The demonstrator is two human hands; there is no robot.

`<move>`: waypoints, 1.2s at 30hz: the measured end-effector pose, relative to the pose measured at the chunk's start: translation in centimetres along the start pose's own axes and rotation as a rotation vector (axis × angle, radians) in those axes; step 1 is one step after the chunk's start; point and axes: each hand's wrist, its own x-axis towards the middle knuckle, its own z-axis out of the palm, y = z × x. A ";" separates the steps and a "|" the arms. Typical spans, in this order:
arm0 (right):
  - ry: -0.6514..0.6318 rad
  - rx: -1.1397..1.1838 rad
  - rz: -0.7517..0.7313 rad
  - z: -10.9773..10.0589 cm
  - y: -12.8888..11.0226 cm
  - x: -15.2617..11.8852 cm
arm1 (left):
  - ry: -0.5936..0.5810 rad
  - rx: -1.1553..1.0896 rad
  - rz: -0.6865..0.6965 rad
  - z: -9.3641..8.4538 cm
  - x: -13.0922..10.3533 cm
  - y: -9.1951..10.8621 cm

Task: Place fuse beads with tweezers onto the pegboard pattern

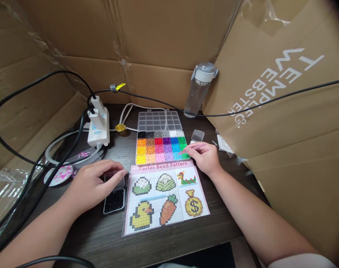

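My right hand (205,158) grips pink tweezers (193,147), whose tips are over the blue and green compartments at the right side of a bead box (136,149). The box is sorted by colour into small compartments, and its clear lid (160,120) lies folded back behind it. My left hand (95,180) hovers or rests over the raised clear lid of a small case (114,201) of black beads; whether it touches is unclear. Its thumb and fingers are apart with nothing visible between them. Between my hands lies a Perler bead pattern sheet (155,197) with pixel pictures, including a duck and a carrot.
Left of the box stand a white power strip (99,130) with black cables and a round white dish (56,176) of pink beads. A yellow round container (120,129), a water bottle (199,89) and a small open case (197,135) stand farther back. Cardboard walls (161,44) enclose the table.
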 end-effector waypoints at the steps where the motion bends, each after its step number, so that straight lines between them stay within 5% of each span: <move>1: -0.015 0.000 -0.004 -0.1 -0.1 0.0 | 0.001 0.002 0.002 0.0 0.0 0.0; 36: 0.029 -0.088 0.026 0.5 -0.8 -0.4 | 0.005 -0.017 0.007 0.4 0.3 -0.1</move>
